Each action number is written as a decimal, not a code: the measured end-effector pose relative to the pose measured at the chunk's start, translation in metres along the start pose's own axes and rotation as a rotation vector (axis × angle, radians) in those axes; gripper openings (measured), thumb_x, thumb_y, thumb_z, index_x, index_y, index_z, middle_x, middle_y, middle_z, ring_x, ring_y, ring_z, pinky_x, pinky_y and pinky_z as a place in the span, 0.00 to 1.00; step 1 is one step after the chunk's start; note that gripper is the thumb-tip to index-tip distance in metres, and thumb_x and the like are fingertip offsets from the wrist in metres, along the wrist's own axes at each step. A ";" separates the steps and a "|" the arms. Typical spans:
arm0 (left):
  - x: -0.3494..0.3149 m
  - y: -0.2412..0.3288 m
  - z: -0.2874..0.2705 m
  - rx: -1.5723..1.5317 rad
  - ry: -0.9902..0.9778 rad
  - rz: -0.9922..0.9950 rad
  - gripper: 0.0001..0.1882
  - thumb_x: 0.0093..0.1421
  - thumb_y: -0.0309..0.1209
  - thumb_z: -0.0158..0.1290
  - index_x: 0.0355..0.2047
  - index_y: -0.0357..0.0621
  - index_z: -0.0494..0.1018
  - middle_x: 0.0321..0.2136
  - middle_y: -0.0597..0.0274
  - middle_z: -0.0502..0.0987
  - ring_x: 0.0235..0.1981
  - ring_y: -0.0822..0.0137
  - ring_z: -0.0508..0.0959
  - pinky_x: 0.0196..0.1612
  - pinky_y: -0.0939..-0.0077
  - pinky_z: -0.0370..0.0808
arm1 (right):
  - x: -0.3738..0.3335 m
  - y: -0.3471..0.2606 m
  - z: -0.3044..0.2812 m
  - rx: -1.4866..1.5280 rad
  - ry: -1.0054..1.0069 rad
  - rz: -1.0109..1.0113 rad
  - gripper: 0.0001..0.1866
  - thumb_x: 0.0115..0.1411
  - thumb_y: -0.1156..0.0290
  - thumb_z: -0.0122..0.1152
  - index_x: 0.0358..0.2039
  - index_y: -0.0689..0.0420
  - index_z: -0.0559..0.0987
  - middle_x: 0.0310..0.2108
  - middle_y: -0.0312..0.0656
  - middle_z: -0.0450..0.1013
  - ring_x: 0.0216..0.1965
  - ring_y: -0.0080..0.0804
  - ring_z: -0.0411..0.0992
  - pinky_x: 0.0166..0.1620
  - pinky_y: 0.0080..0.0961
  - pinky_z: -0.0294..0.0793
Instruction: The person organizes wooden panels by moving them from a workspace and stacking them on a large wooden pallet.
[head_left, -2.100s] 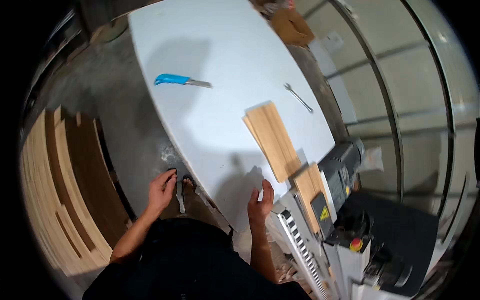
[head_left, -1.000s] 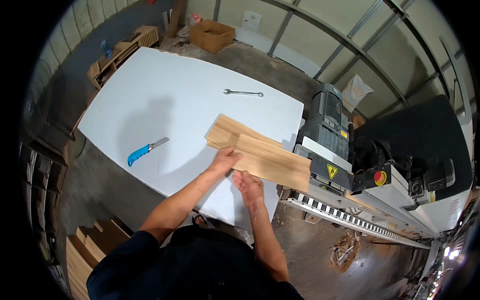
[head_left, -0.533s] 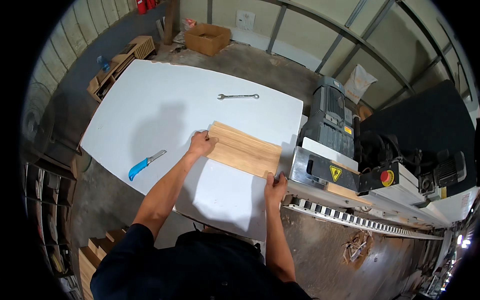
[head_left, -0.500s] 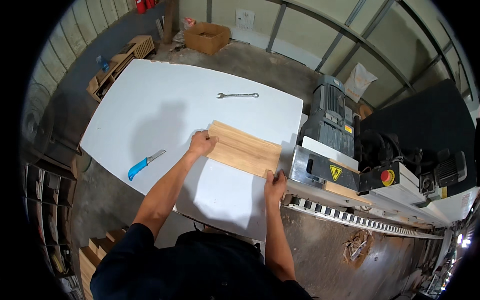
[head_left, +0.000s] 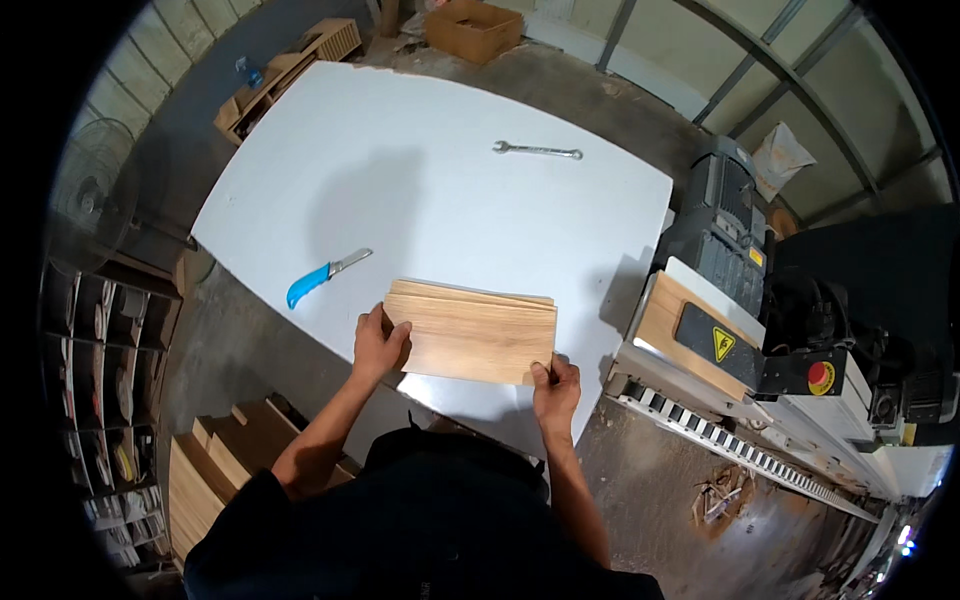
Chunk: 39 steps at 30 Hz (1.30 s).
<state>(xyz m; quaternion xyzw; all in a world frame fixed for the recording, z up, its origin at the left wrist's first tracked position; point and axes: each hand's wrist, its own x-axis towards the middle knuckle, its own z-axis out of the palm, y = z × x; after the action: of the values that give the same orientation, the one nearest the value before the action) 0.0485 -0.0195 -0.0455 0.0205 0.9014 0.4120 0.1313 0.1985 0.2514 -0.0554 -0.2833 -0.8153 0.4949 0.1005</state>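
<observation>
A rectangular light wood-grain board [head_left: 470, 335] is held level in front of my body, over the near edge of the white table [head_left: 450, 220]. Thin layered lines run along its far edge; whether a second board lies under it, I cannot tell. My left hand [head_left: 380, 343] grips the left end, thumb on top and fingers round the edge. At the near right corner my right hand [head_left: 556, 392] pinches the board, thumb uppermost. A blue-handled folding knife [head_left: 312, 285], blade out, lies on the table to the left. Farther back rests a steel combination wrench [head_left: 538, 151].
At the right stands a machine with a grey motor [head_left: 715, 215], a red stop button [head_left: 821, 376] and a roller rail [head_left: 730, 445]. Another wood-grain board [head_left: 656, 312] sticks out of it. Wood panels [head_left: 200, 490] stand lower left, beside a shelf rack [head_left: 105, 380]. A cardboard box [head_left: 473, 30] sits behind.
Both hands have brought the board nearer my body and turned it straighter. The board in the machine sticks out farther toward the table. The whole view has shifted, with the table higher and further right.
</observation>
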 end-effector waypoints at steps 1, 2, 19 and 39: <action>-0.021 -0.005 0.003 0.250 0.188 0.070 0.32 0.52 0.38 0.55 0.54 0.33 0.63 0.42 0.40 0.69 0.44 0.44 0.67 0.50 0.56 0.65 | -0.008 -0.003 0.003 -0.004 -0.016 0.007 0.22 0.53 0.67 0.63 0.49 0.60 0.74 0.37 0.54 0.69 0.38 0.45 0.67 0.44 0.38 0.68; -0.028 0.000 0.002 0.252 0.188 0.057 0.32 0.52 0.38 0.55 0.54 0.33 0.63 0.42 0.40 0.69 0.44 0.44 0.67 0.50 0.56 0.65 | -0.016 -0.011 0.008 -0.139 0.113 -0.152 0.25 0.54 0.68 0.62 0.51 0.62 0.71 0.43 0.55 0.67 0.43 0.48 0.66 0.48 0.39 0.67; -0.031 0.036 0.026 0.685 0.083 0.564 0.34 0.60 0.44 0.45 0.59 0.30 0.55 0.59 0.44 0.58 0.61 0.44 0.54 0.62 0.47 0.48 | 0.052 -0.026 0.027 -0.682 -0.202 -0.375 0.45 0.62 0.40 0.34 0.64 0.67 0.43 0.67 0.57 0.38 0.69 0.44 0.32 0.68 0.40 0.28; -0.072 0.023 0.024 0.696 -0.003 0.532 0.43 0.60 0.59 0.36 0.63 0.36 0.50 0.64 0.42 0.46 0.66 0.46 0.46 0.65 0.49 0.41 | -0.030 -0.044 0.033 -0.798 -0.308 -0.734 0.35 0.61 0.51 0.46 0.61 0.64 0.57 0.64 0.55 0.48 0.66 0.51 0.42 0.66 0.49 0.38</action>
<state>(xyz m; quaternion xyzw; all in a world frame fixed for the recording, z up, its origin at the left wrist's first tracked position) 0.1223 0.0032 -0.0274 0.2955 0.9497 0.1034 0.0074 0.1925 0.1949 -0.0303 0.0786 -0.9896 0.1163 0.0309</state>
